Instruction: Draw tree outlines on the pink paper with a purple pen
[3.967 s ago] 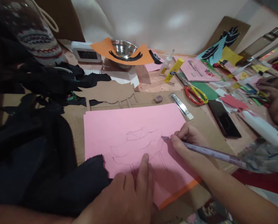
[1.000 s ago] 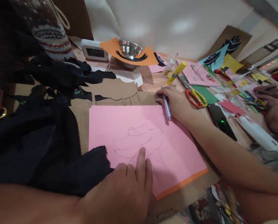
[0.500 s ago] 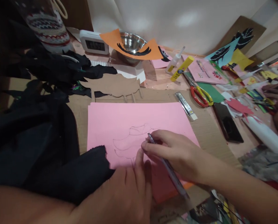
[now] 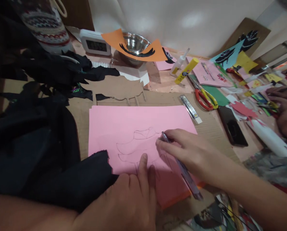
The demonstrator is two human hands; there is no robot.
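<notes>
Pink paper (image 4: 124, 118) lies on brown cardboard, with thin pencil-like outlines of a curved shape drawn across its middle. My right hand (image 4: 184, 150) pinches a greyish translucent pen (image 4: 185, 173), its tip on or just above the paper at the right end of the upper outline. Flat on the paper's lower edge rests my left hand (image 4: 131, 195), holding nothing, index finger stretched towards the drawing. Black cloth (image 4: 90, 173) overlaps the lower left corner of the paper. An orange sheet edge shows beneath the pink one.
Behind the paper are a cut cardboard shape (image 4: 114, 86), a steel bowl (image 4: 136, 43) and a white clock (image 4: 95, 43). To the right lie a lead case (image 4: 190, 107), scissors (image 4: 206, 99), a phone (image 4: 232, 125) and a glue gun (image 4: 271, 138). Another person's hand (image 4: 286, 109) is at far right.
My right hand has moved right with the pen, away from my left index finger, uncovering more of the drawing. My left hand has stayed in place. The view has shifted slightly.
</notes>
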